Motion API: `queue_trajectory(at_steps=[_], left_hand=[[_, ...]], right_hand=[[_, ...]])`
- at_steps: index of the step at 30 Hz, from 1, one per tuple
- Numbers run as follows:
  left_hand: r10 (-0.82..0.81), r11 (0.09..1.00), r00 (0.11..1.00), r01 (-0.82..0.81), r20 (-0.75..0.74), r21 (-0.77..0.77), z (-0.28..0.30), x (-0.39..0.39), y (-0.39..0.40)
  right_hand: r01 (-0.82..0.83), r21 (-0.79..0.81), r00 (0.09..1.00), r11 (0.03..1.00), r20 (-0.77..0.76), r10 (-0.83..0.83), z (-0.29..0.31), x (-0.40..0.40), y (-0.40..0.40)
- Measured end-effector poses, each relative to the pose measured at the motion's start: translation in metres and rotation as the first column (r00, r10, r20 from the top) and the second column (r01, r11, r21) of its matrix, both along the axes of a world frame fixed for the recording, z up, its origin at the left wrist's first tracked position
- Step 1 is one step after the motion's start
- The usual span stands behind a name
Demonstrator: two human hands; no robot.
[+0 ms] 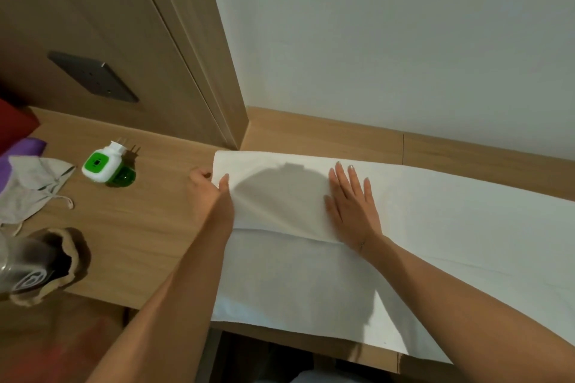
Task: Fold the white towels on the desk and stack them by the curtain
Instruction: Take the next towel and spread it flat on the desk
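On the wooden tabletop [140,242] a white towel [435,227] lies spread; left hand [208,196] pinches its folded end, right hand [351,205] presses flat, grip open: mid-fold, next needs another fold across

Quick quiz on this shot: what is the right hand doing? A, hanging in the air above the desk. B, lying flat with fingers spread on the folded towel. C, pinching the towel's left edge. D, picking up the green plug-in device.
B: the right hand lies palm down, fingers spread, on the folded part of the white towel, while the left hand grips the towel's left edge.
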State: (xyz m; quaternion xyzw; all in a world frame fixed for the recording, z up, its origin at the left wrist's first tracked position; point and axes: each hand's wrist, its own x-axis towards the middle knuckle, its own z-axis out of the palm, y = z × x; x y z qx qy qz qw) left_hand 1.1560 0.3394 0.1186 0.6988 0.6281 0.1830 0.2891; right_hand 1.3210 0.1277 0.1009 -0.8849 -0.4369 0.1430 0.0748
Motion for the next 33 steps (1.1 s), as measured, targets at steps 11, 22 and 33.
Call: queue_trajectory(at_steps=[11, 22, 33], left_hand=[[-0.659, 0.61, 0.584, 0.784, -0.474, 0.118, -0.044, 0.042, -0.043], [-0.702, 0.629, 0.624, 0.769, -0.345, 0.111, -0.003, 0.079, -0.078], [-0.891, 0.361, 0.321, 0.93, -0.322, -0.071, 0.029, 0.239, -0.204]], right_hand=[[0.078, 0.005, 0.995, 0.997, 0.054, -0.078, -0.009, 0.03, -0.036], [0.089, -0.055, 0.987, 0.994, -0.129, -0.096, 0.022, 0.096, -0.122], [0.241, -0.282, 0.94, 0.929, -0.17, -0.296, 0.079, 0.252, -0.268]])
